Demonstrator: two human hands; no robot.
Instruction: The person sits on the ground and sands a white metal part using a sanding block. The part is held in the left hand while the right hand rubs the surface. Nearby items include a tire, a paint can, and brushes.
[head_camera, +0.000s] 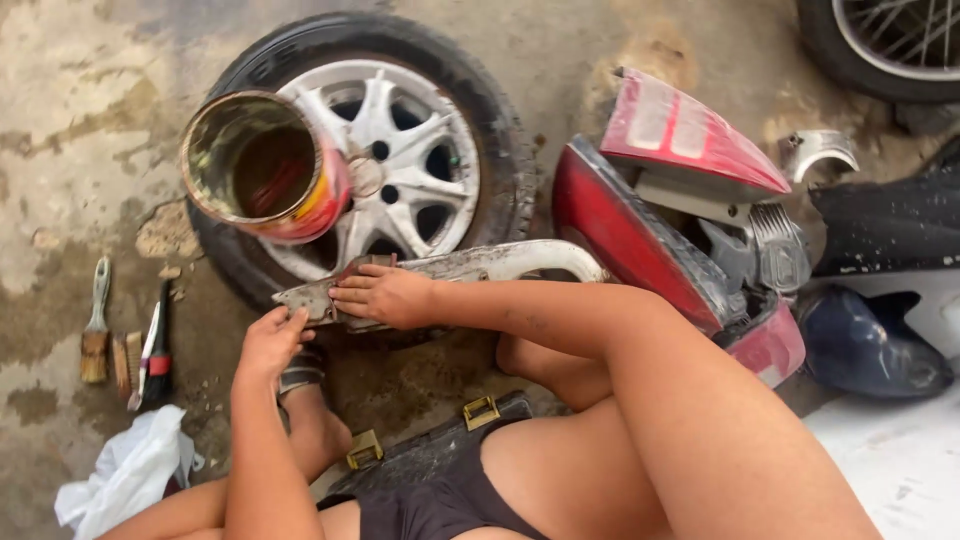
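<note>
A long grey-white curved panel (480, 263) lies across a car wheel (400, 150) on the concrete floor. My right hand (385, 296) presses flat on a brown piece of abrasive paper on the panel's left end. My left hand (268, 340) pinches the panel's pointed left tip. An open red-and-yellow tin can (262, 167) rests on the wheel's left side, its mouth facing me.
Red motorcycle fairing parts (660, 190) lie to the right, with dark blue and black panels (870, 340) beyond. Brushes and a red-handled tool (125, 340) lie at left, a white plastic bag (125, 475) below them. A spoked wheel (890, 40) is at top right.
</note>
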